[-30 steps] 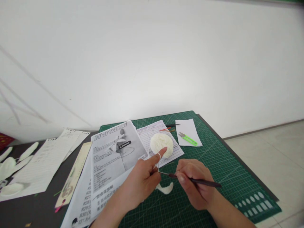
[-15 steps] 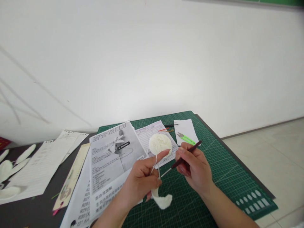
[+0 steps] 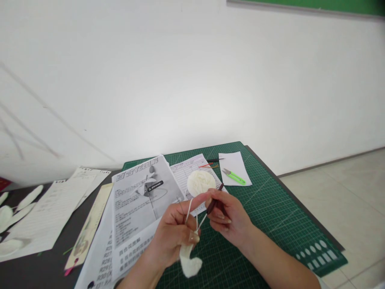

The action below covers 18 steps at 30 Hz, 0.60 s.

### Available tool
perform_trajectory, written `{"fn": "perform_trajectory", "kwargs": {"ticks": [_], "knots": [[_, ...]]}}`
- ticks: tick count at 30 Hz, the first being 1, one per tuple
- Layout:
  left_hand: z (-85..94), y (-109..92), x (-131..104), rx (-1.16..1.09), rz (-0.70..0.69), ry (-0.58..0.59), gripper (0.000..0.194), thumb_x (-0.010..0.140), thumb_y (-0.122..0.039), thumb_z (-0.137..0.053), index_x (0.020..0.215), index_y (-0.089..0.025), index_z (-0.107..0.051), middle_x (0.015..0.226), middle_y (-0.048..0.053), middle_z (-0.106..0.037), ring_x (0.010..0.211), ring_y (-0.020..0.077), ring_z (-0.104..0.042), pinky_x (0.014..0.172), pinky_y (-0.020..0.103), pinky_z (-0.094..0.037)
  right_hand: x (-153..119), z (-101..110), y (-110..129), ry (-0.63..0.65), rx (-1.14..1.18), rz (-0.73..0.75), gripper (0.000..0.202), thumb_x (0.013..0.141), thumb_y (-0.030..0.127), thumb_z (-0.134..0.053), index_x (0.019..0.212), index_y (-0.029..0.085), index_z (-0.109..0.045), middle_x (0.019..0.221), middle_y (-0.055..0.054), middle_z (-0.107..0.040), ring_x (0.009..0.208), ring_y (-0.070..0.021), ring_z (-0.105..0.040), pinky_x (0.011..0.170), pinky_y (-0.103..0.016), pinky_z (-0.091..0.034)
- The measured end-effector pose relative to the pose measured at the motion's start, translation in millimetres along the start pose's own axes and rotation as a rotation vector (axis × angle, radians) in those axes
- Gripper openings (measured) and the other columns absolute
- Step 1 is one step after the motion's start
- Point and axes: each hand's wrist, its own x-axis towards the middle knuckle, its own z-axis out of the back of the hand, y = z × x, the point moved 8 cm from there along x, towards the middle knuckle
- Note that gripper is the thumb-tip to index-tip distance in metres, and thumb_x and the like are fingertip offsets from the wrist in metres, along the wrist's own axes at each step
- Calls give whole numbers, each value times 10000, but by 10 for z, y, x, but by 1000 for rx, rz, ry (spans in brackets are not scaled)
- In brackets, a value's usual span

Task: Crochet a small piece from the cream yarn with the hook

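My left hand (image 3: 176,233) pinches a small white crocheted piece (image 3: 190,265) between thumb and fingers, and its lower end curls down below them. White yarn runs over my stretched left index finger. In my right hand (image 3: 230,212) is a crochet hook with a dark red handle (image 3: 211,205); its shaft points down-left at the work by my left thumb. The right fingers meet the left index fingertip. Just behind both hands, a ball of white yarn (image 3: 201,181) rests on a printed form (image 3: 180,168).
Green-handled thread snips (image 3: 234,176) lie on a white paper (image 3: 245,168) on the green cutting mat (image 3: 270,224). Printed pattern sheets (image 3: 132,224) lie left, beside a cream ruler (image 3: 88,224). Farther left are lined papers (image 3: 57,204) and white petal-shaped pieces (image 3: 28,198). A white wall (image 3: 192,80) stands behind.
My right hand has moved left with the crochet hook, up against my left index fingertip, and the handle is steeper. The crocheted piece has shifted slightly left and down.
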Motion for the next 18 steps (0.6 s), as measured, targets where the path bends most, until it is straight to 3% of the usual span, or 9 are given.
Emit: {"fn": "perform_trajectory", "kwargs": {"ticks": [4, 12, 16, 18], "knots": [[-1, 3, 4, -45, -33, 73, 671, 489, 13, -592, 1089, -256, -726, 360, -95, -364, 298, 37, -272, 303, 125, -259, 7, -26, -110, 45, 47, -82, 388, 726, 304, -666, 425, 150, -477, 302, 90, -363, 270, -1, -131, 237, -124, -119], [-58, -20, -22, -144, -98, 196, 687, 511, 5, -572, 1142, -235, -700, 401, -94, -322, 317, 42, -230, 294, 121, -280, -10, -68, -181, 97, 104, -99, 349, 750, 331, -673, 499, 135, -530, 329, 85, -389, 282, -7, -156, 242, -122, -132], [-58, -35, -34, -137, -92, 187, 652, 543, -16, -606, 1144, -251, -700, 422, -89, -319, 334, 45, -232, 302, 126, -277, -2, -80, -185, 103, 105, -74, 350, 763, 331, -676, 512, 139, -527, 336, 78, -408, 284, -11, -166, 244, -125, -142], [-40, -81, -35, -86, -103, 145, 592, 593, -55, -663, 1143, -270, -699, 441, -87, -330, 346, 43, -248, 313, 131, -267, -21, -74, -97, 85, 98, 14, 312, 786, 328, -670, 564, 145, -548, 352, 78, -441, 285, -14, -182, 261, -124, -180]]}}
